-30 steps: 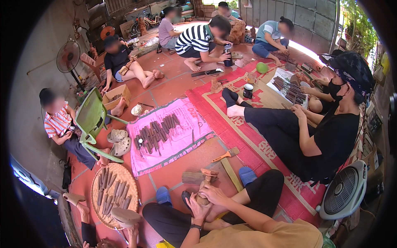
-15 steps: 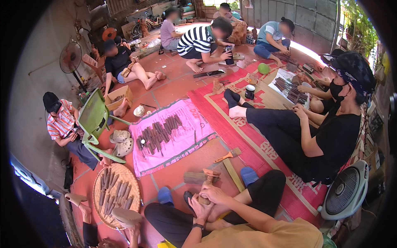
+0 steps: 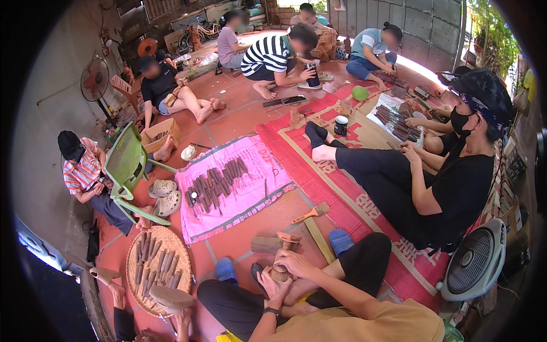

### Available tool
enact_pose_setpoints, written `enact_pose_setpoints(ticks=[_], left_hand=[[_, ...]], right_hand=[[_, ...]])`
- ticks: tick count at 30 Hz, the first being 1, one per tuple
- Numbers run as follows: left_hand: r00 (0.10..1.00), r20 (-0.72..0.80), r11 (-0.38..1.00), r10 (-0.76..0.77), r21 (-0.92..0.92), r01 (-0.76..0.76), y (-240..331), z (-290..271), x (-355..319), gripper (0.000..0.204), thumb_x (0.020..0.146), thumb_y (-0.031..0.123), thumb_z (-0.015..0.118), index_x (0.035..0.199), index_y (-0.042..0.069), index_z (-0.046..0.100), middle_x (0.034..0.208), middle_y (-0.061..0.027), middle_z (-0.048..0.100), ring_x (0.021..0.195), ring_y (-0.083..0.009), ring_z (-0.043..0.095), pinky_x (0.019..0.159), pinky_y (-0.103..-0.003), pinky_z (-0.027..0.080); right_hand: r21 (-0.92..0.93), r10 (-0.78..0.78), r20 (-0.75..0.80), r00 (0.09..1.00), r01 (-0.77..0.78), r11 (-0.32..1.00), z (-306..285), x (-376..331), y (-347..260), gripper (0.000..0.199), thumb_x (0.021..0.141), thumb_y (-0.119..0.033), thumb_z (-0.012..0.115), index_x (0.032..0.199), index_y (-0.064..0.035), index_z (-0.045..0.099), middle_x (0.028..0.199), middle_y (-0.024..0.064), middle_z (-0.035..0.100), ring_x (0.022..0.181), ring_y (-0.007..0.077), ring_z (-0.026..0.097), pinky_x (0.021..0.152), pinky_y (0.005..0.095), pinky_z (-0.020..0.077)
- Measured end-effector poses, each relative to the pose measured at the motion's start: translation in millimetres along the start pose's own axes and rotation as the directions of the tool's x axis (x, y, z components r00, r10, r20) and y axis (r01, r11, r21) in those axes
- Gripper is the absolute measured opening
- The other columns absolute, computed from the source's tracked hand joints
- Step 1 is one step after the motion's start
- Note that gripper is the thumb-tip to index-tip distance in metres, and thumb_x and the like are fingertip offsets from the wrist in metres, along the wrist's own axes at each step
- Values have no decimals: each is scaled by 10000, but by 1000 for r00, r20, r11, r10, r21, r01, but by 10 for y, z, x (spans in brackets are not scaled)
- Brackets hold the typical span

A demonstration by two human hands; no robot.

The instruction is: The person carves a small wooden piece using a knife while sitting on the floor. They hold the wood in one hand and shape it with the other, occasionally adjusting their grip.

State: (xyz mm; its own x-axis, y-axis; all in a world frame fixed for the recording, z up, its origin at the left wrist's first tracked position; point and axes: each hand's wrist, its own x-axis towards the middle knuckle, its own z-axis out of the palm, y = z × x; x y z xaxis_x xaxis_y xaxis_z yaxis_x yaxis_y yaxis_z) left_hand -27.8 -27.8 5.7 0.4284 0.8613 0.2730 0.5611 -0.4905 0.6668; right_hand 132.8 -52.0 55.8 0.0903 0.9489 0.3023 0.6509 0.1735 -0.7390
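While both hands meet near the lap, the left hand (image 3: 272, 283) and right hand (image 3: 296, 263) are cupped tight around a small brown clay piece (image 3: 280, 274) between them.

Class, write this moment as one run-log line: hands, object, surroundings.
left hand cups small brown block | right hand grips block from above | hatchet on floor ahead | pink mat holds dark sticks

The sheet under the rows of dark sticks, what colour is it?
Pink; the sheet lies on the tiled floor, clearest in the head view.
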Motion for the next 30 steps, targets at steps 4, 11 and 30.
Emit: enact_pose_setpoints(ticks=[4,11,30], left_hand=[[1000,16,1000,8,-21,-8,28,-46,4,884,568,399,923,1235,31,474,1218,-124,546,1255,-306,489,1185,-530,201],[1000,17,999,18,-33,-17,54,-37,1,881,574,391,917,1247,31,475,1219,-125,539,1266,-306,476,1181,-527,217],[999,41,1000,-16,12,16,-41,-15,-28,847,585,359,883,1245,10,483,1235,-152,529,1298,-339,428,1211,-515,176]], right_hand=[[-21,-57,68,996,59,998,-38,10,-79,134,843,-98,656,955,-52,715,1007,110,626,970,305,641,810,405,522],[-3,16,92,996,-15,1000,38,-42,18,166,817,-96,656,965,-63,721,1031,116,627,972,305,643,817,390,523],[280,368,-236,900,-300,912,-772,327,532,457,887,3,588,1330,-109,587,1082,152,707,963,253,690,814,367,547]])
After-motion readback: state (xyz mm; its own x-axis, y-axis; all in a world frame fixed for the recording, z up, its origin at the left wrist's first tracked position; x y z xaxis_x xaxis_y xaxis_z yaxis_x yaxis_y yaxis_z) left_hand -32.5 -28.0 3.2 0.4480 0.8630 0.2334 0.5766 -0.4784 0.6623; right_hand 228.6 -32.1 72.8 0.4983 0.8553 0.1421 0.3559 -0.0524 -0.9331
